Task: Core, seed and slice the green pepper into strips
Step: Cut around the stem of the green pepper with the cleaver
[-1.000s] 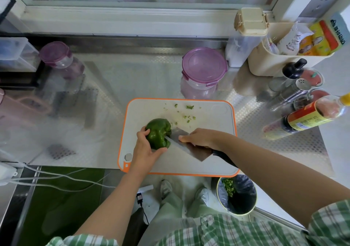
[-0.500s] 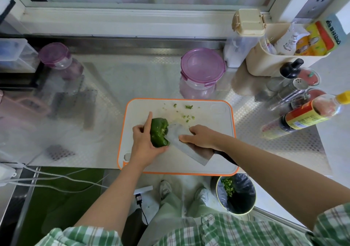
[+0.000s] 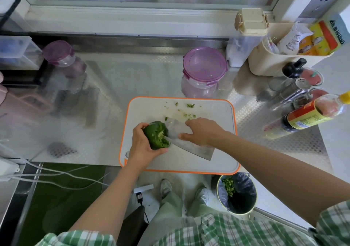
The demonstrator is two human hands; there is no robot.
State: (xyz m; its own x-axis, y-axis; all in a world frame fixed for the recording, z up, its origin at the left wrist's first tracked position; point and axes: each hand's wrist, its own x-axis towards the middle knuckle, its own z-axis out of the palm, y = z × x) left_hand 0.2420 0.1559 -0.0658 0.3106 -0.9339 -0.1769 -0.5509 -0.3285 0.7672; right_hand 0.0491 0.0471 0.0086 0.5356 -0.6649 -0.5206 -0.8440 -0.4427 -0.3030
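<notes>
On the left half of the cutting board [image 3: 217,162], the left hand [image 3: 141,145] wraps fingers and thumb around the green pepper [image 3: 156,134], whose pale core faces up. Over the board's middle, the right hand [image 3: 200,132] grips a cleaver [image 3: 189,143], fingers curled over the blade's top, and the blade meets the pepper at the core. Green scraps [image 3: 190,105] lie near the board's far edge, a purple-lidded container [image 3: 204,63] stands just beyond it, and a bin [image 3: 236,194] sits below its near right corner.
</notes>
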